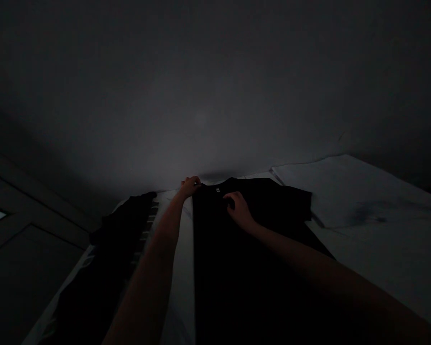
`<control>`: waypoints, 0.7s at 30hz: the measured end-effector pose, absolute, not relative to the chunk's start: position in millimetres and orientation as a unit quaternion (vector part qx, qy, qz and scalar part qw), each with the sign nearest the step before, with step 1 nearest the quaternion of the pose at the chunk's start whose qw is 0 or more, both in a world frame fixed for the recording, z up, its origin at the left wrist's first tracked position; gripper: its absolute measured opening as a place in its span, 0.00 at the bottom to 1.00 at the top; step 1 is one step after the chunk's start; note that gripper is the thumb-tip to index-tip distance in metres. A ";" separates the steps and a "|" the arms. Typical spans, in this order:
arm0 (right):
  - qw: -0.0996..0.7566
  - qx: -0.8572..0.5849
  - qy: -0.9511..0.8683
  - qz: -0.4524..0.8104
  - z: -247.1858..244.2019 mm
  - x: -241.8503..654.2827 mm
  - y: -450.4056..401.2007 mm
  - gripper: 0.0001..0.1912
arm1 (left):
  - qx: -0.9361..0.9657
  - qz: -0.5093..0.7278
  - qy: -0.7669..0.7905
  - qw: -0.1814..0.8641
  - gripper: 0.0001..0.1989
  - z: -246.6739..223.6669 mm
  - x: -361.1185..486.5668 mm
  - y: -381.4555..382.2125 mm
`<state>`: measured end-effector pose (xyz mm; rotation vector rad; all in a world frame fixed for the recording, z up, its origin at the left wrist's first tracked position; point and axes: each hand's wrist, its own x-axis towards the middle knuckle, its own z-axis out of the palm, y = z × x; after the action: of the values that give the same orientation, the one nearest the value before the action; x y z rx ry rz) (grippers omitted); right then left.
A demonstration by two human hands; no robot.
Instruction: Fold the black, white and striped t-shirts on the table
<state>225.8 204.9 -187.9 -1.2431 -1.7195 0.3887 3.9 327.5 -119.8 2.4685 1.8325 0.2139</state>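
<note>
A black T-shirt (258, 268) lies spread on a pale surface, its neckline at the far end and a small light label (218, 190) inside the collar. My left hand (191, 185) is closed at the shirt's far left corner beside the neckline, thumb and fingers pinching the cloth. Over the upper chest, just right of the label, is my right hand (237, 207). Its fingers are curved, with a gap between thumb and fingertips, and nothing shows in them. In the dim light I cannot tell whether it touches the cloth.
Dark garments (104, 258) lie in an overlapping row along the left side, with light marks at their edges. A pale flat sheet or board (330, 187) lies at the far right. A grey wall (201, 96) rises behind the surface, and panelled doors (28, 249) stand at left.
</note>
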 end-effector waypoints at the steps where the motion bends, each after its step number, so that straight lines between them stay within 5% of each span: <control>1: 0.454 -0.515 -0.712 0.147 -186.4 225.7 202.0 0.20 | 0.804 0.070 0.590 0.028 0.07 -122.3 6.5 327.9; 7: 0.290 -0.604 -0.742 0.026 -163.8 213.5 183.5 0.17 | 0.804 0.088 0.588 -0.017 0.06 -136.6 22.3 313.6; 10: 0.286 -0.524 -0.801 -0.036 -152.0 193.6 180.6 0.16 | 0.803 0.116 0.584 -0.036 0.09 -138.2 30.1 302.1; 13: 0.186 -0.370 -0.910 0.027 -152.8 172.6 184.0 0.15 | 0.817 0.125 0.563 -0.017 0.13 -141.3 32.5 289.9; 16: 0.102 -0.280 -0.952 0.070 -166.2 163.0 185.4 0.23 | 0.847 0.106 0.521 0.033 0.14 -148.0 25.1 274.5; 21: 0.123 -0.260 -0.953 0.096 -186.0 173.6 163.8 0.35 | 0.871 0.088 0.475 0.087 0.20 -160.2 4.6 237.3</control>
<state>173.6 163.8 -186.0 -0.7587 -2.7789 0.2798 4.6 237.3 -160.2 2.5959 1.4151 0.2634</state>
